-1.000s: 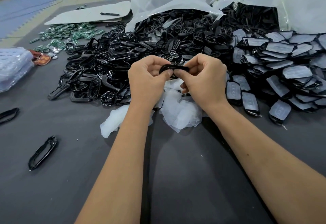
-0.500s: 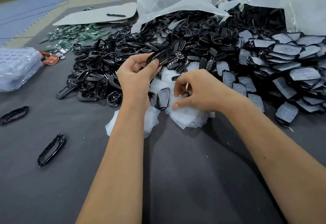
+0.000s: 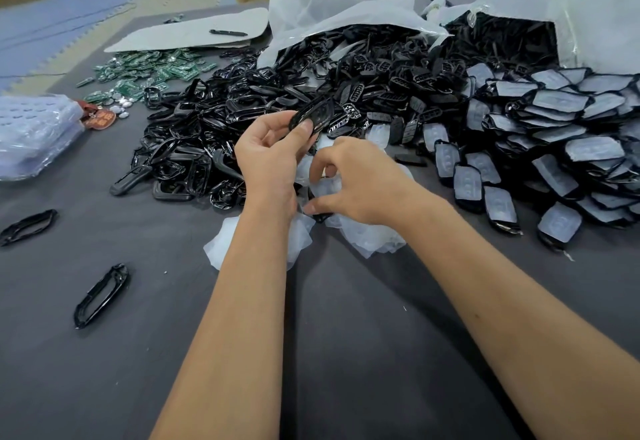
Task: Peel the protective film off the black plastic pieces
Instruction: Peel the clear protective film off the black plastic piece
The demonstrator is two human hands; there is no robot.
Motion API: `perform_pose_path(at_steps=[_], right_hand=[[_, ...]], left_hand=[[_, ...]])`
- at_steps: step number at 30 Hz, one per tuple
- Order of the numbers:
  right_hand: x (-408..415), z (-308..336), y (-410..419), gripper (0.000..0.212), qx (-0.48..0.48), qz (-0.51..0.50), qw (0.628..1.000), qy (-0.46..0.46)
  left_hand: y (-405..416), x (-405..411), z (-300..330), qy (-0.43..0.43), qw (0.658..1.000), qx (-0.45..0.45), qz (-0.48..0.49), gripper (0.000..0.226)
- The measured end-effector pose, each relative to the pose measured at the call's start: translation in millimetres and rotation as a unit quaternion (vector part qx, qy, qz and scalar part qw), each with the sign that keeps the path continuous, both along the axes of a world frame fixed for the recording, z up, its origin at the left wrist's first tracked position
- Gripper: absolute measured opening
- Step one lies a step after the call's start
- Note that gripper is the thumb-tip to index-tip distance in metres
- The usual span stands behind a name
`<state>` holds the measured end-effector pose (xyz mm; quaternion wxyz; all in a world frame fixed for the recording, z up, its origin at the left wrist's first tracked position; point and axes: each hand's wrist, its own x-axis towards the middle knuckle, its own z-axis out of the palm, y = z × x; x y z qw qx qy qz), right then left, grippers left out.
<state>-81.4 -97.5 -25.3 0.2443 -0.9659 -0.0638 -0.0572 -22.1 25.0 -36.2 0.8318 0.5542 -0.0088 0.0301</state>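
Left hand (image 3: 273,155): grip pinching one bare black piece (image 3: 311,114) above the surface; right hand (image 3: 360,183): grip apparently pinching loose film (image 3: 367,235); many filmed pieces (image 3: 557,165) right, apparently still unpeeled.

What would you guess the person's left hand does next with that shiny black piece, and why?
Probably toss it onto the heap of bare black pieces on the left. The left hand pinches a black piece that looks glossy, with no film visible on it, while the right hand hovers over the crumpled peeled films. Film-covered pieces wait on the right.
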Motion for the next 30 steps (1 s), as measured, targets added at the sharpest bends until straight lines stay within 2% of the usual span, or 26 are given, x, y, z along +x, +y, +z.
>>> perform_pose_path(at_steps=[3, 7, 16, 19, 24, 27, 30], right_hand=[[-1, 0, -3, 0.030, 0.052, -0.014, 0.999, -0.010], [-2, 0, -17, 0.027, 0.108, -0.037, 0.993, -0.009], [-3, 1, -44, 0.015, 0.120, -0.139, 0.975, -0.122], [-2, 1, -46, 0.007, 0.134, -0.192, 0.963, -0.132], [0, -2, -54, 0.029, 0.105, -0.248, 0.955, -0.124], [0, 0, -57, 0.026, 0.117, -0.265, 0.946, -0.148], [-1, -2, -57, 0.013, 0.190, -0.257, 0.927, -0.195]], left_hand=[[0, 1, 0, -0.001, 1.000, -0.003, 0.002, 0.019], [-2, 1, 0, 0.002, 1.000, -0.010, -0.003, 0.020], [-6, 2, -2, 0.001, 1.000, -0.019, -0.005, 0.023], [-6, 3, -2, 0.004, 1.000, -0.024, -0.001, 0.022], [-6, 2, -2, 0.006, 1.000, -0.019, -0.002, 0.022], [-8, 2, -2, 0.002, 1.000, -0.006, -0.008, 0.022], [-9, 0, -1, -0.011, 1.000, 0.013, -0.021, 0.023]])
